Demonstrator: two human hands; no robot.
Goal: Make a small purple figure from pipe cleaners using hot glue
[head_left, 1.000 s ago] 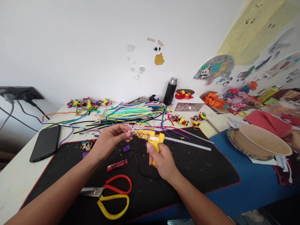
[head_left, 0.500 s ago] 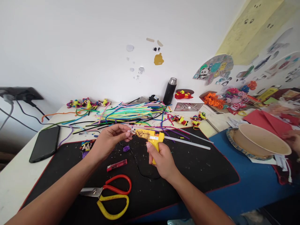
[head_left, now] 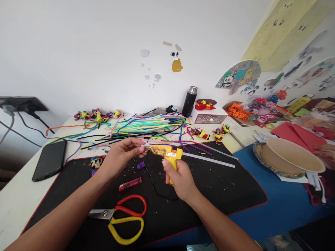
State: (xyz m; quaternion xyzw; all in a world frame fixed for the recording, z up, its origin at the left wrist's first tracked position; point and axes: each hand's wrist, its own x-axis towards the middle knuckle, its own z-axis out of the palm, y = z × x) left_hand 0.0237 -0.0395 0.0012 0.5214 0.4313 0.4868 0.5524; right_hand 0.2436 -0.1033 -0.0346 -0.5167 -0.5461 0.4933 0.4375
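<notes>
My right hand point(head_left: 180, 176) is wrapped round the handle of a yellow hot glue gun point(head_left: 163, 152), a clear glue stick point(head_left: 209, 159) jutting from its back end. The nozzle points left, at the fingertips of my left hand point(head_left: 128, 150). Those fingers pinch something small and pale, too tiny to make out, right at the nozzle. Below the hands, a purple coil point(head_left: 140, 165), a red lighter point(head_left: 130, 184) and scissors point(head_left: 125, 220) with one red and one yellow handle loop lie on the black mat point(head_left: 225, 188).
Many pipe cleaners point(head_left: 146, 125) are heaped behind my hands. A phone point(head_left: 49, 160) lies left; a black flask point(head_left: 190, 101) stands by the wall. At right is a beige bowl point(head_left: 295, 157), with another person's hand point(head_left: 326, 151) beyond. Small pipe-cleaner figures point(head_left: 218, 136) sit about.
My hands and the glue gun have shifted very slightly left. My left hand still pinches at the nozzle, and my right keeps its grip.
</notes>
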